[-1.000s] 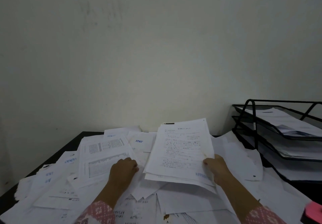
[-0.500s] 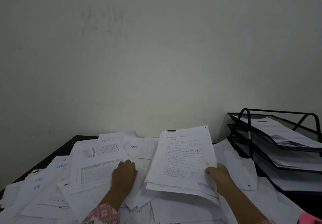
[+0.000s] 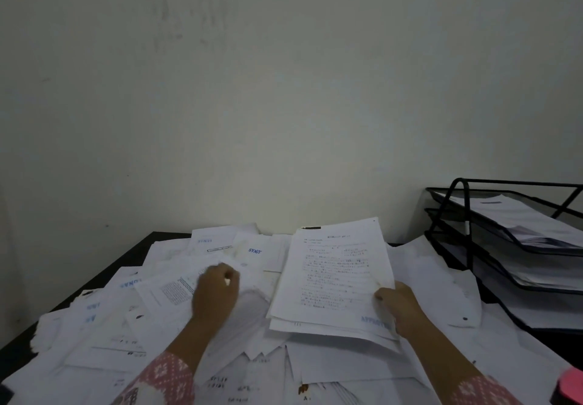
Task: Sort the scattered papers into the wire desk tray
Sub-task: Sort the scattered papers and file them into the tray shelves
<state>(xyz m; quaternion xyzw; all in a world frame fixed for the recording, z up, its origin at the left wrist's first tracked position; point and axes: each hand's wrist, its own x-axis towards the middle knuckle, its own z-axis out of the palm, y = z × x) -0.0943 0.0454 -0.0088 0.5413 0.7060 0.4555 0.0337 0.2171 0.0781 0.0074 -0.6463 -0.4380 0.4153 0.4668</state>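
Note:
White printed papers [image 3: 104, 335] lie scattered in overlapping layers over a dark desk [image 3: 126, 254]. My right hand [image 3: 399, 308] grips the lower right corner of a stack of papers [image 3: 334, 278] and holds it tilted above the pile. My left hand [image 3: 216, 292] pinches the edge of a loose printed sheet [image 3: 170, 292] on the pile to the left of the stack. The black wire desk tray [image 3: 467, 237] stands at the right, three tiers high, with papers lying in its tiers.
A pale wall [image 3: 284, 89] rises right behind the desk. A pink object [image 3: 571, 385] shows at the bottom right corner. The desk's left edge runs diagonally at the lower left.
My left hand has closed on the printed sheet and pulled it up and to the right, so the sheet is now turned. The stack in my right hand has stayed about where it was.

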